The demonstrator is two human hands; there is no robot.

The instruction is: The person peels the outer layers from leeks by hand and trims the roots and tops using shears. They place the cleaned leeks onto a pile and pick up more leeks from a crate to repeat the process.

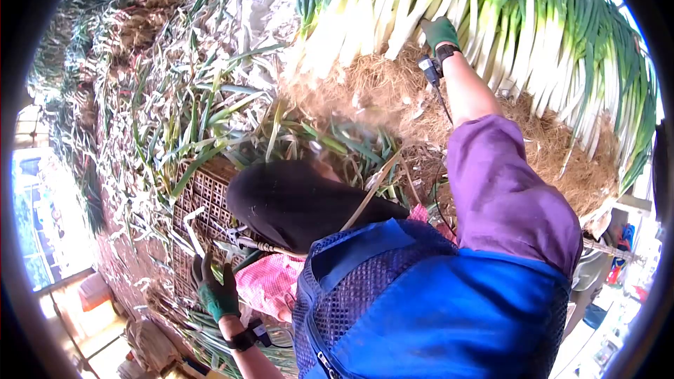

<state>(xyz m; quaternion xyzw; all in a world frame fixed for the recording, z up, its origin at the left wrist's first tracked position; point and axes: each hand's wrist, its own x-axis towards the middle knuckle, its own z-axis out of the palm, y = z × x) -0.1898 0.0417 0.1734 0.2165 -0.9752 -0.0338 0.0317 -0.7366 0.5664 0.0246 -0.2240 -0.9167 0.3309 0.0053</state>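
Observation:
My right hand (441,34), in a green glove with dark fingertips, is at the row of leeks, its fingers closed around the white shank of one leek (414,20). Some of those fingers are hidden. My left hand (217,293), gloved the same way, is low at the left with fingers spread and nothing gripped. Just above its fingertips is a thin white strip (192,228), perhaps a peeled leaf. A metal fitting (242,241) lies close by, beside my dark-clothed knee (281,200). Each wrist wears a black strap with a small wired device.
Many leeks (519,49) lie side by side, tangled brown roots (393,98) facing me. A brown plastic crate (203,203) stands by my knee. Stripped leaves (154,119) cover the floor on the left. A pink checked cloth (270,281) lies beneath my leg.

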